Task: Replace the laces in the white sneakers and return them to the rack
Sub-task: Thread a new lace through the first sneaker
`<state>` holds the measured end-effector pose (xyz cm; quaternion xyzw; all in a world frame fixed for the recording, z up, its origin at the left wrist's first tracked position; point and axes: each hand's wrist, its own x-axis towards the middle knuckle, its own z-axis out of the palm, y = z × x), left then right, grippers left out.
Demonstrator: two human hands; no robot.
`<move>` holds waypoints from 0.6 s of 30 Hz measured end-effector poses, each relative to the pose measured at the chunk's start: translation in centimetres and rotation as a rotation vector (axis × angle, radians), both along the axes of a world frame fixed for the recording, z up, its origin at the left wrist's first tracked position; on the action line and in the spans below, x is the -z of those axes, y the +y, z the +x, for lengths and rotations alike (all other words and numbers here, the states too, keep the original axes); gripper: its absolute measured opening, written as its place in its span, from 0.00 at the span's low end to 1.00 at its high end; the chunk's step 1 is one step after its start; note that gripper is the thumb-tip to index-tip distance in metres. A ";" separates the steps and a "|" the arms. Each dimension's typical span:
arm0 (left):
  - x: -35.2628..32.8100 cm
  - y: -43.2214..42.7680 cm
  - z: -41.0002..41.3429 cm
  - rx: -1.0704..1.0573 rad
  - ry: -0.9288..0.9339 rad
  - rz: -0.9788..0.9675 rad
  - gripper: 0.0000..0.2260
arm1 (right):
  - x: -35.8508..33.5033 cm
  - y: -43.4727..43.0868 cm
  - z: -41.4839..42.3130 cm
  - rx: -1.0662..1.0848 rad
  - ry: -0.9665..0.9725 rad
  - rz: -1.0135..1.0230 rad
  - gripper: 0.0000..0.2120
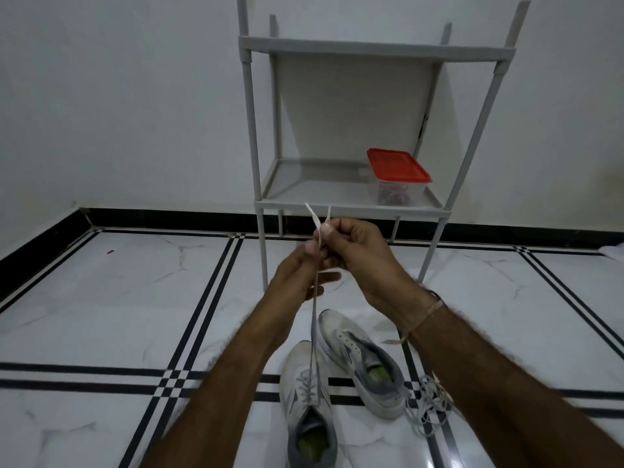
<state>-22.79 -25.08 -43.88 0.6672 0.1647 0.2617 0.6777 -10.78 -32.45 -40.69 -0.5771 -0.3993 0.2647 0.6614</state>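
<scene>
Two white sneakers with grey heels lie on the floor below my arms. The near sneaker [305, 400] has a lace [314, 327] threaded through its eyelets, and both lace strands run taut up to my hands. My right hand [358, 255] pinches the two lace tips, which stick up above my fingers. My left hand [300, 275] is closed around the strands just below. The far sneaker [358, 359] has bare eyelets. A loose tangle of grey laces [427, 405] lies to its right.
A grey two-shelf rack [351, 204] stands against the white wall straight ahead. On its lower shelf sits a clear box with a red lid [398, 165]. White marble floor with black stripes [135, 332] spreads to the left.
</scene>
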 end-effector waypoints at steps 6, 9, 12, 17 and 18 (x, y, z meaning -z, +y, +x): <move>1.1 0.6 1.4 -0.118 -0.262 -0.521 0.14 | 5.4 -2.4 -1.0 0.026 -0.018 -0.239 0.17; 2.0 1.6 2.1 -0.210 -0.325 -0.646 0.15 | 9.5 -2.9 -3.3 -0.206 -0.042 -0.377 0.14; 5.4 2.1 1.0 -0.189 -0.033 -0.427 0.25 | 10.5 -2.1 -3.0 -0.146 -0.014 -0.284 0.11; 11.1 -0.2 -1.4 0.140 0.200 -0.351 0.21 | 11.2 -1.6 -0.3 -0.027 0.078 -0.248 0.11; 11.6 -0.2 -1.2 0.061 0.156 -0.411 0.17 | 11.8 -1.5 0.0 0.020 0.072 -0.262 0.11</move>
